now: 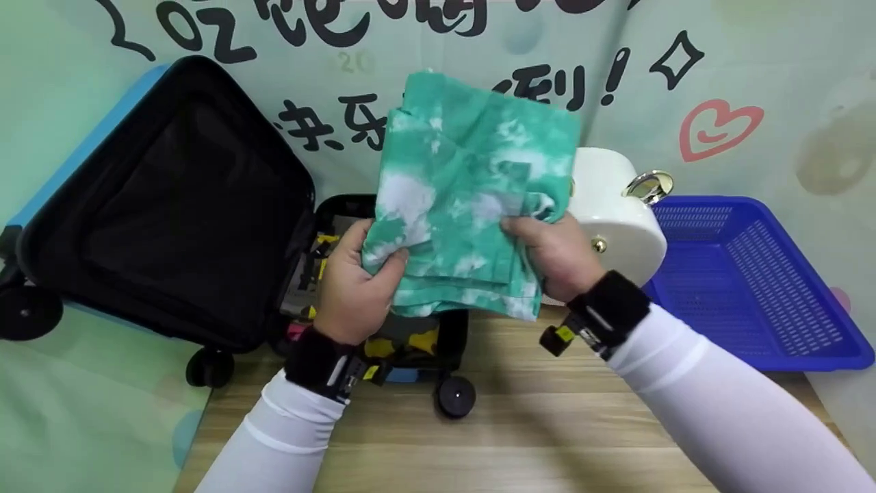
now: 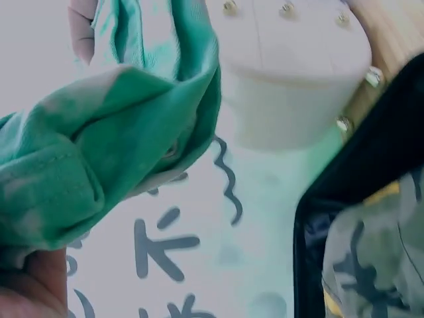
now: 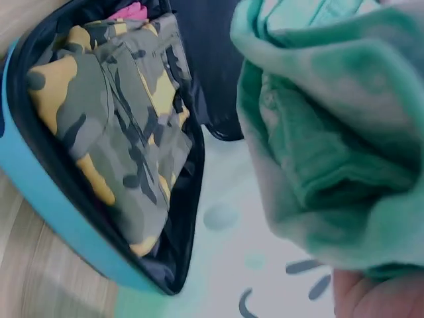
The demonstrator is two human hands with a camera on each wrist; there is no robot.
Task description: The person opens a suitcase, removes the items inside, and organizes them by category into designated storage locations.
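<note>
Both hands hold up a folded green-and-white tie-dye garment (image 1: 472, 185) above the table. My left hand (image 1: 359, 287) grips its lower left edge, thumb in front. The right hand (image 1: 558, 253) pinches its right side. Below and behind the cloth lies an open blue suitcase with a black lining; its lid (image 1: 185, 212) stands raised at the left. In the right wrist view, a folded camouflage garment (image 3: 126, 126) in grey, yellow and black fills the suitcase base (image 3: 66, 218), with a bit of pink cloth (image 3: 129, 12) at one end. In the head view the held garment hides part of the base.
A white rounded case (image 1: 616, 219) with gold fittings stands behind the right hand. Right of it is a blue plastic basket (image 1: 746, 287). Suitcase wheels (image 1: 455, 396) stick out at the front over the wooden tabletop (image 1: 424, 452). A printed cloth (image 1: 753, 61) hangs behind.
</note>
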